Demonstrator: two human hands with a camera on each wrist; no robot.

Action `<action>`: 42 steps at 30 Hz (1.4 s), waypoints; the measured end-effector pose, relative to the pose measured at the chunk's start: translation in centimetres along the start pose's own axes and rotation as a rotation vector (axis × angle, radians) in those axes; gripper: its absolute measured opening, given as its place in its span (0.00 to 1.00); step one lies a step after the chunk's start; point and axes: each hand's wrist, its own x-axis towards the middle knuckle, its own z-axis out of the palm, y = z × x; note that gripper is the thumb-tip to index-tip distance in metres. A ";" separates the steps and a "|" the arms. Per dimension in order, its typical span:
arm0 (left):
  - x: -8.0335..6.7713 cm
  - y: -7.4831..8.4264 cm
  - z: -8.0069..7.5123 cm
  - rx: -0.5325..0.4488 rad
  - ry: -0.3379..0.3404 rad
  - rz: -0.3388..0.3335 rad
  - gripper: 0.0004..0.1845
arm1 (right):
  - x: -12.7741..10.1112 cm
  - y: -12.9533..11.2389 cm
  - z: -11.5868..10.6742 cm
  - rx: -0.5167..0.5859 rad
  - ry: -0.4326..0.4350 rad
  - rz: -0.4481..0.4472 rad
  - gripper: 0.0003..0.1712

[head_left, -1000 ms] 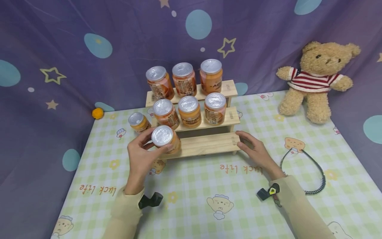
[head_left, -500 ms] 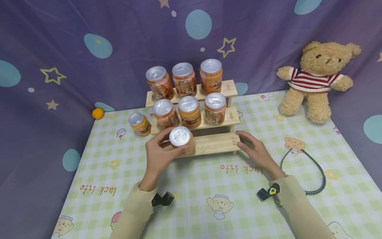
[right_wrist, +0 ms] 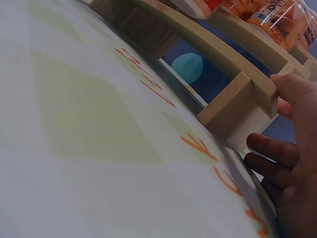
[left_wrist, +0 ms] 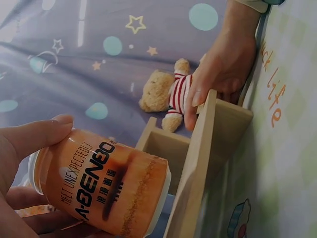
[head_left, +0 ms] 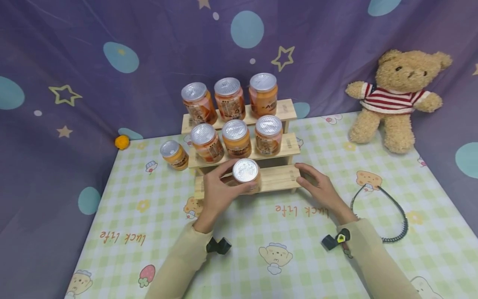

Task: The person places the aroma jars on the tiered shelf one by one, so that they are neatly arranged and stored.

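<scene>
My left hand [head_left: 218, 193] grips an orange jar [head_left: 245, 171] with a silver lid, thumb on the near side and fingers round the back. In the left wrist view the jar [left_wrist: 106, 181] shows black lettering, its base close over the lowest step. That step belongs to a three-tier wooden stand [head_left: 278, 179]. My right hand [head_left: 317, 189] holds the stand's right end, with the thumb [right_wrist: 287, 87] against the board's end in the right wrist view. Three jars [head_left: 237, 141] stand on the middle tier and three more [head_left: 229, 99] on the top one.
A smaller jar [head_left: 174, 155] stands on the checked tablecloth [head_left: 254, 245], left of the stand. A teddy bear [head_left: 397, 101] sits at the back right. Near the right forearm lies a dark coiled loop [head_left: 401, 218]. An orange pompom [head_left: 122, 142] is at the back left corner.
My left hand has carried the jar rightwards along the lowest step, from its left end to about the middle. The right hand has stayed at the stand's right end.
</scene>
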 end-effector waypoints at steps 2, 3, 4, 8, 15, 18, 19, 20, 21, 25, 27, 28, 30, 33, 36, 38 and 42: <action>0.1 -0.1 0.5 0.011 0.007 0.013 0.34 | 0.0 -0.1 -0.1 -0.001 -0.001 0.002 0.27; 0.2 -0.1 0.7 0.013 0.008 0.019 0.34 | 0.0 -0.1 -0.1 -0.001 -0.001 0.002 0.27; 0.2 -0.1 0.9 0.016 0.009 0.024 0.34 | 0.0 -0.1 -0.1 -0.001 -0.003 0.001 0.27; 0.5 -0.2 1.7 0.039 0.017 0.041 0.34 | 0.1 -0.1 -0.1 0.001 -0.003 -0.003 0.27; 0.9 -0.6 2.6 0.084 0.032 0.061 0.34 | 0.2 -0.2 0.0 -0.009 -0.006 -0.006 0.27; 1.0 -0.8 2.9 0.096 0.030 0.074 0.33 | 0.2 -0.2 0.0 -0.012 -0.004 -0.007 0.27; 1.0 -0.8 2.9 0.099 0.028 0.077 0.33 | 0.2 -0.2 0.0 -0.011 -0.002 -0.006 0.27; 1.0 -0.8 3.0 0.102 0.028 0.081 0.33 | 0.2 -0.2 0.0 -0.013 -0.001 -0.007 0.27; 1.0 -0.8 3.1 0.105 0.027 0.086 0.33 | 0.2 -0.2 -0.1 -0.013 0.001 -0.007 0.27; 1.0 -0.8 3.3 0.135 0.023 0.115 0.34 | 0.1 -0.1 -0.1 -0.017 0.006 -0.002 0.27; 0.9 -0.8 3.3 0.150 0.022 0.132 0.34 | 0.1 -0.1 -0.1 -0.019 0.008 -0.001 0.27; 0.9 -0.8 3.4 0.157 0.021 0.140 0.34 | 0.0 -0.1 0.0 -0.020 0.008 -0.001 0.27; 0.9 -0.8 3.4 0.169 0.020 0.151 0.34 | 0.0 0.0 0.0 -0.018 0.010 -0.001 0.27; 0.8 -0.8 3.4 0.185 0.021 0.158 0.35 | 0.0 0.0 0.0 -0.018 0.013 -0.003 0.27; 0.7 -0.8 3.3 0.197 0.023 0.159 0.36 | 0.0 0.0 0.0 -0.015 0.012 -0.007 0.27; 0.6 -0.8 3.2 0.200 0.022 0.154 0.37 | 0.0 0.0 0.1 -0.014 0.010 -0.008 0.27; 0.4 -1.0 2.9 0.209 0.014 0.120 0.40 | 0.1 0.0 0.1 -0.015 0.005 -0.004 0.27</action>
